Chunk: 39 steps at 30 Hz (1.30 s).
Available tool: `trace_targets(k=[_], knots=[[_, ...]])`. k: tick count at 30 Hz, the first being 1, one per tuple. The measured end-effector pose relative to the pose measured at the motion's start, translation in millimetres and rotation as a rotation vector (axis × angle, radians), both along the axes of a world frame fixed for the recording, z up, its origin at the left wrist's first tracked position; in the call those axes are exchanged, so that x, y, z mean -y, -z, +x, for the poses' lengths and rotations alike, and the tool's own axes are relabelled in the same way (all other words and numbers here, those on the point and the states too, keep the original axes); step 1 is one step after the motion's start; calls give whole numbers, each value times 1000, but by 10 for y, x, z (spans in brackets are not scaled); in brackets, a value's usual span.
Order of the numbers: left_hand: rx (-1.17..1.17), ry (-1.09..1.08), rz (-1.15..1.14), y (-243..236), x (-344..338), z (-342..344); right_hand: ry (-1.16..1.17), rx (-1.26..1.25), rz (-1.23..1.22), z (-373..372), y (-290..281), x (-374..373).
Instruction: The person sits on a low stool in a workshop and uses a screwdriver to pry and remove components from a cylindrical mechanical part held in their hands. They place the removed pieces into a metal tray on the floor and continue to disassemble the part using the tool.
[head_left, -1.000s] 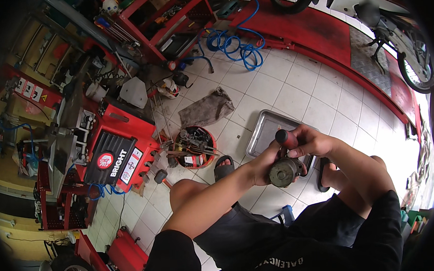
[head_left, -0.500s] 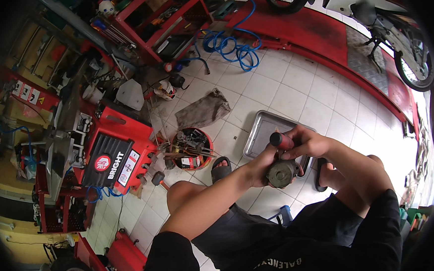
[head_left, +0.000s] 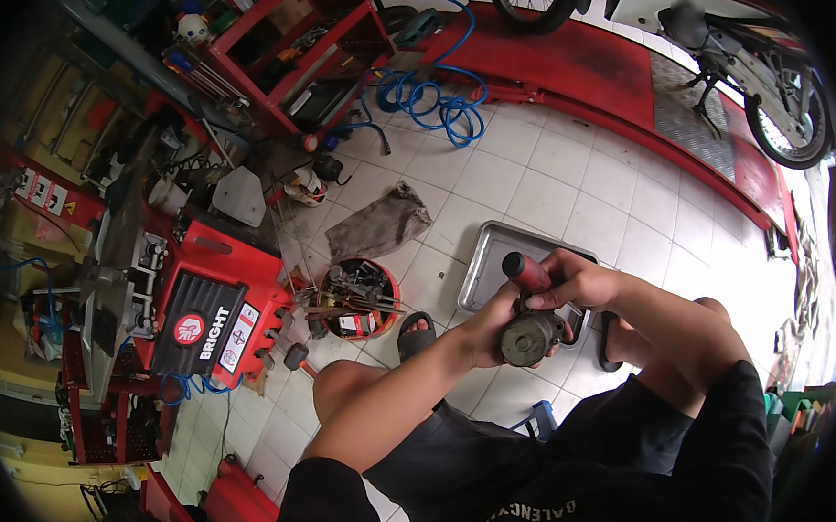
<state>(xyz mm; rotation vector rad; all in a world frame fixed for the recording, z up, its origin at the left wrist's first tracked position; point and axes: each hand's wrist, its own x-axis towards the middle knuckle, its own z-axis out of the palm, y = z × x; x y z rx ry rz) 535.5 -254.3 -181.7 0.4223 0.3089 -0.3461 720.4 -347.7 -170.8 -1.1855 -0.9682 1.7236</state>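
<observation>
My left hand [head_left: 488,335] is closed round a dark, greasy, round metal part [head_left: 528,340], held above the floor between my knees. In my right hand [head_left: 580,282] is a screwdriver with a red and black handle [head_left: 531,273], its butt tilted up toward me. The fingers of that hand are closed on the handle, just above the metal part. Its tip is hidden by my fingers and the part, so whether it touches cannot be seen. Below my hands a grey metal tray [head_left: 469,275] rests on the tiles.
Left of the tray stand a round tub [head_left: 393,286] full of tools and a red machine [head_left: 210,264]. A dirty rag [head_left: 377,220] and a coiled blue hose [head_left: 447,116] lie farther off. Beyond is a red lift platform [head_left: 568,60] with a motorcycle [head_left: 750,59] on it.
The whole view has shifted slightly, with most things a little farther left. Both hands keep their hold on the metal part and the screwdriver, nearly unchanged.
</observation>
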Motion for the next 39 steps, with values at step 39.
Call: trace_targets(k=[39], knots=[[51,10,-2,-16,6,3,20,-43,-34,39,91,5]])
